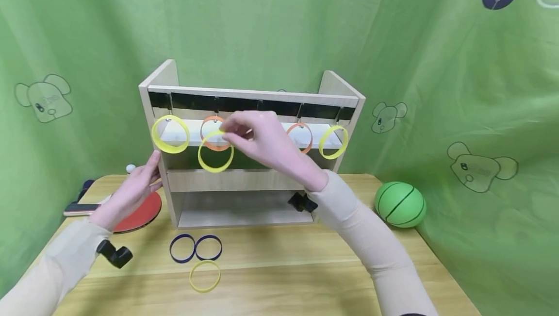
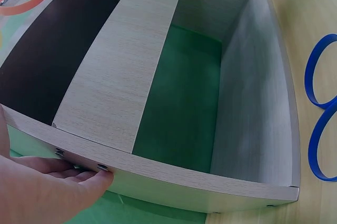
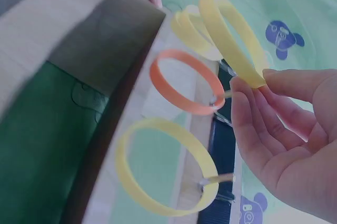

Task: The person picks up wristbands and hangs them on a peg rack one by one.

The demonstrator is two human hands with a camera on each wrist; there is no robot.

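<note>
My right hand (image 1: 266, 136) pinches a yellow ring (image 1: 216, 170) between thumb and fingers, in front of a pale wooden shelf unit (image 1: 218, 181). Rings hang from hooks on its dark strip (image 1: 279, 116): a yellow ring (image 1: 170, 150) at the left end, an orange ring (image 1: 220, 149) beside it, then an orange ring (image 1: 311, 136) and a yellow ring (image 1: 334, 156) to the right. Another hung yellow ring (image 3: 145, 203) shows in the right wrist view; my right hand hides it in the head view. My left hand (image 1: 136, 187) rests against the unit's left side panel (image 2: 174, 170).
On the table before the unit lie two dark blue rings (image 1: 171, 252) and a yellow ring (image 1: 205, 291). A red table tennis paddle (image 1: 141, 211) and a small white ball (image 1: 130, 168) are at left. A green ball (image 1: 400, 204) sits at right.
</note>
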